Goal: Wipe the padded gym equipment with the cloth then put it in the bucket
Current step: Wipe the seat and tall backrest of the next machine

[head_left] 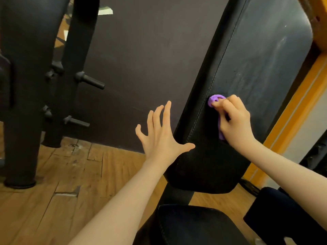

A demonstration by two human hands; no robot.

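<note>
A small purple cloth [216, 100] is bunched against the face of a tall black padded backrest [251, 71], just right of its stitched seam and about halfway up the pad. The right hand [234, 121] grips the cloth, fingers curled round it, with a strip of purple trailing down under the palm. The left hand [160, 133] is spread wide, fingers straight and apart, holding nothing; its thumb lies against the pad's left side (whether the palm touches too is hard to tell). Both forearms reach in from the bottom of the view. Below the backrest sits a black padded seat [191, 225]. To the left stand dark metal uprights [23, 96] with short pegs [90, 80] sticking out, on a worn wooden floor [58, 174]. An orange frame [290, 117] runs up the right side.
</note>
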